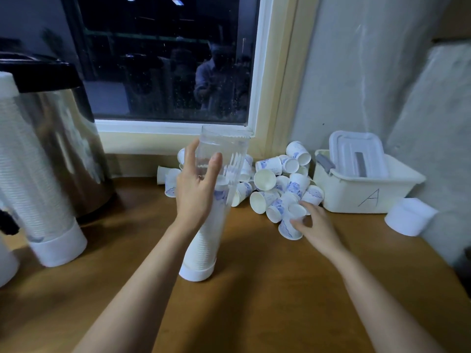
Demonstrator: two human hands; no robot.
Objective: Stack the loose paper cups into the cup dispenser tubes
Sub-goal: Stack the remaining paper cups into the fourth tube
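A clear dispenser tube [224, 151] with a white base stands on the wooden counter at centre, more than half filled with stacked white cups. My left hand [197, 186] holds the tube at mid-height, thumb and fingers wrapped round its near side. A pile of loose white paper cups with blue print [277, 182] lies behind and to the right of the tube, against the wall. My right hand [314, 224] reaches into the pile's front edge and pinches one cup [290, 226] that lies on its side.
A full dispenser tube [38, 189] and a steel urn [66, 138] stand at the left. A cream bin marked "A" [367, 189] with a lid inside sits at the right, and a white cap [409, 216] lies beside it. The window sill runs behind.
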